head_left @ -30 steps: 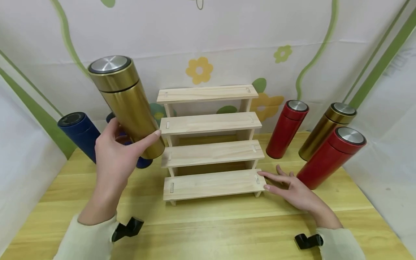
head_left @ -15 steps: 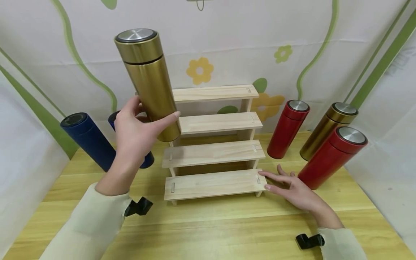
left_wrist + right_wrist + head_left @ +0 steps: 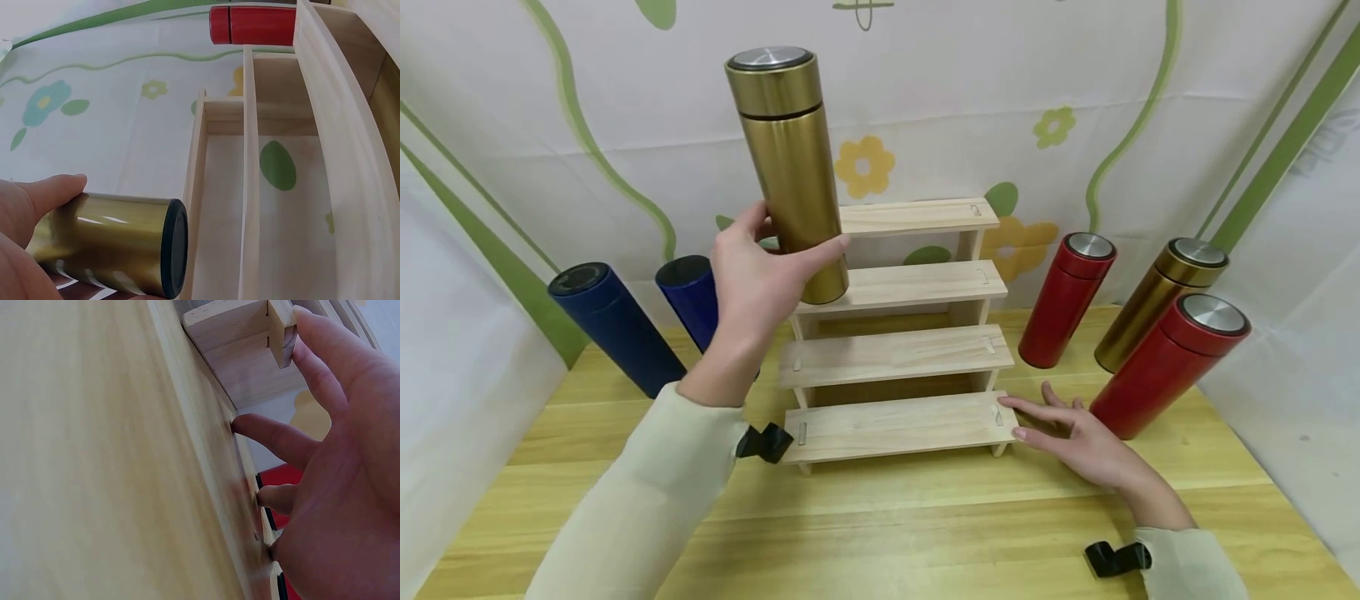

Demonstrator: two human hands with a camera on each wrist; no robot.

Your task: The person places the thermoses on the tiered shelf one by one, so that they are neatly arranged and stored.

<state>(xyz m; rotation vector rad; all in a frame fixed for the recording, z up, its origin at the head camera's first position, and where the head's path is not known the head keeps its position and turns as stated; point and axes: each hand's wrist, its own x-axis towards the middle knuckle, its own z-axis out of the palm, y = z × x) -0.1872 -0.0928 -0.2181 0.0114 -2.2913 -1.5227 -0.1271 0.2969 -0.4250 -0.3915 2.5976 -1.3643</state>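
Fingers and thumb of the left hand [image 3: 756, 279] wrap the lower part of a gold flask [image 3: 793, 179], spread just as far as its body needs. That flask is cap up, slightly tilted, at the upper left part of the 4-step wooden stand [image 3: 898, 427]; whether its dark base touches the stand, I cannot tell.

The right hand [image 3: 1078, 437] is at the stand's lower right corner, fingers loosely spread, touching without gripping: index fingertip on the lowest step's right end, thumb tip at its edge, other fingertips on the table [image 3: 895, 533].

Left of the stand are a dark blue flask [image 3: 617, 329] and a brighter blue flask [image 3: 691, 296], which the left hand and arm partly hide. Right of the stand are 3 more: a rear red flask [image 3: 1063, 304] closest to it, a 2nd gold flask [image 3: 1157, 300] farther out, and a front red flask [image 3: 1172, 367] level with its lower steps. Behind the stand hangs flower-printed white cloth [image 3: 955, 75].
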